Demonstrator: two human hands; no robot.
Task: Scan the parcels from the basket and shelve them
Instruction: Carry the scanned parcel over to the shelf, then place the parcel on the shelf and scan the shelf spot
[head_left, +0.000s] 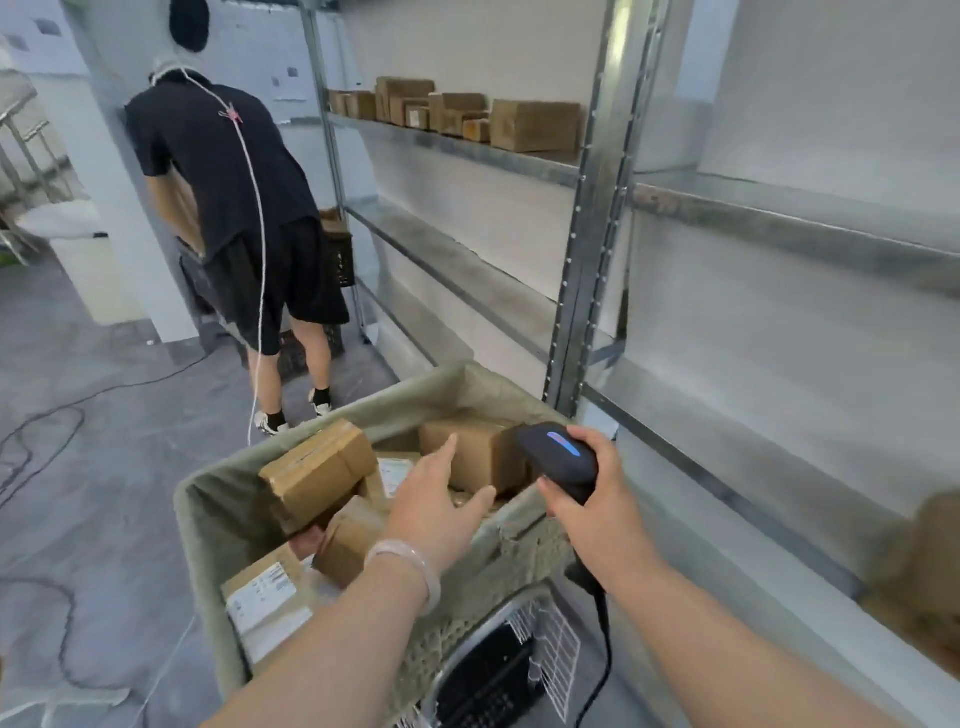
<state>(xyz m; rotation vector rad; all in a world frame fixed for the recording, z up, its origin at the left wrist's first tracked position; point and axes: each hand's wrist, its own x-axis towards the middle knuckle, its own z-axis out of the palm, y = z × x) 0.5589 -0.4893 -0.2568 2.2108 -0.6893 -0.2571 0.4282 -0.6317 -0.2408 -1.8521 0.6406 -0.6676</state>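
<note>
A fabric-lined basket (208, 519) stands in front of me with several brown cardboard parcels inside. My left hand (436, 493) hovers over it with fingers straight, reaching toward a parcel (478, 452) at the basket's far right corner. It holds nothing. My right hand (592, 493) grips a black handheld scanner (563, 457) with a blue light on top, just above the basket's right rim. Another parcel (317, 467) lies tilted at the left, and one with a white label (265, 592) sits near me.
Metal shelving (587, 234) runs along the right wall; its upper shelf holds several boxes (535, 124). One box (935, 551) sits on a low shelf at the right edge. A person (234, 208) stands ahead at black crates. Cables trail across the grey floor.
</note>
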